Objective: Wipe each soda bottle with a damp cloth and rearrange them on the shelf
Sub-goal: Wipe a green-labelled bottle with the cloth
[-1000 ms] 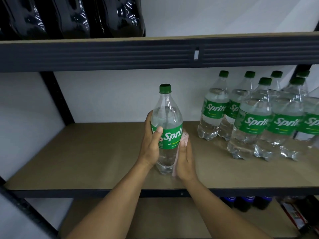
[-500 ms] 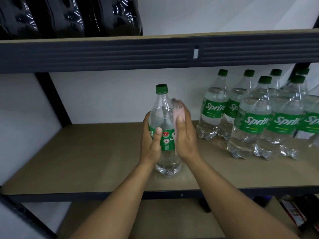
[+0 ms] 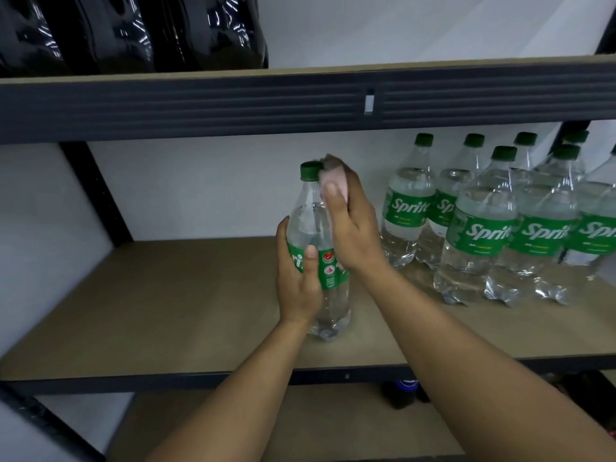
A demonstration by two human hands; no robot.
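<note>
On the middle shelf [image 3: 166, 311], a clear soda bottle [image 3: 311, 225] stands upright, long axis vertical, green cap [image 3: 309, 171] pointing up and base down on the board. The left hand [image 3: 298, 285] wraps around its green label, its thumb hiding most of the lettering; its fingers behind the bottle are out of sight. The right hand [image 3: 355, 228] clamps a pink cloth [image 3: 336, 181] against the neck beside the cap; the cloth is blurred and largely covered. To the right, other Sprite bottles [image 3: 483, 235] stand grouped, the outermost cut by the frame edge. Dark bottles [image 3: 133, 31] above are cropped.
</note>
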